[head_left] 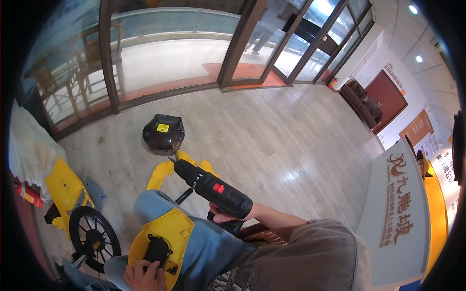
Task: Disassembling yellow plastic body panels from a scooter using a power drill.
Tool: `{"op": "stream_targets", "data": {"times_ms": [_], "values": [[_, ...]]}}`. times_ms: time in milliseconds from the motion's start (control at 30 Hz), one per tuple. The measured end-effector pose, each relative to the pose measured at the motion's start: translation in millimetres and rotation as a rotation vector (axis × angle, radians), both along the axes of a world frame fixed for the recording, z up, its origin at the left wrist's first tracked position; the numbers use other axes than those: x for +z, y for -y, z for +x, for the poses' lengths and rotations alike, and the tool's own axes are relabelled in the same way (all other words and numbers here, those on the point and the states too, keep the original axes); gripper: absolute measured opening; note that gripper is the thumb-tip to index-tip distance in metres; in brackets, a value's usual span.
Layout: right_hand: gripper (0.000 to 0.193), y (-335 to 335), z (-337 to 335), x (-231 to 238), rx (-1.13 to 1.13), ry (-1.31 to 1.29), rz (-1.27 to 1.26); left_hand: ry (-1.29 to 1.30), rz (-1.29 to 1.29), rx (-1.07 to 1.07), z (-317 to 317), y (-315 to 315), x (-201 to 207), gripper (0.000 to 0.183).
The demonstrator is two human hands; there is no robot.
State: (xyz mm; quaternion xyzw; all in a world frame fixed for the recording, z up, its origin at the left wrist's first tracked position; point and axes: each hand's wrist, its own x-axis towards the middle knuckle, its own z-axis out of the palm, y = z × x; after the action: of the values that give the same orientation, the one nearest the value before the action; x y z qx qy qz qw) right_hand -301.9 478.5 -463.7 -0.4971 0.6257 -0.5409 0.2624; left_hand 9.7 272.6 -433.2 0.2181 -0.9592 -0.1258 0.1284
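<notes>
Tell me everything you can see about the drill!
The drill is chunky and black, like plastic, with a red switch on top, pale markings and a thin bit in front. The right hand grips it from below, holding it up near the legs. It points forward and left. I can't tell whether it's spinning.

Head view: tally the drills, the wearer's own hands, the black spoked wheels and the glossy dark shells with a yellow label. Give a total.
Drill: 1
Hands, left hand and right hand: 2
Black spoked wheel: 1
Glossy dark shell: 1
Total: 5
</notes>
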Motion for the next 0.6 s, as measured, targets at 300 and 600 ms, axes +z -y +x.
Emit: {"op": "stream_targets", "data": {"times_ms": [300, 600], "values": [[0.075, -28, -16, 0, 0.067, 1.189, -0.146, 0.207, -0.088, -0.127, -22, -1, -14, 0.014], [0.074, -63, -28, -67, 0.037, 1.750, -0.374, 0.167, 0.092, -0.058, -14, -8, -68, 0.013]]}}
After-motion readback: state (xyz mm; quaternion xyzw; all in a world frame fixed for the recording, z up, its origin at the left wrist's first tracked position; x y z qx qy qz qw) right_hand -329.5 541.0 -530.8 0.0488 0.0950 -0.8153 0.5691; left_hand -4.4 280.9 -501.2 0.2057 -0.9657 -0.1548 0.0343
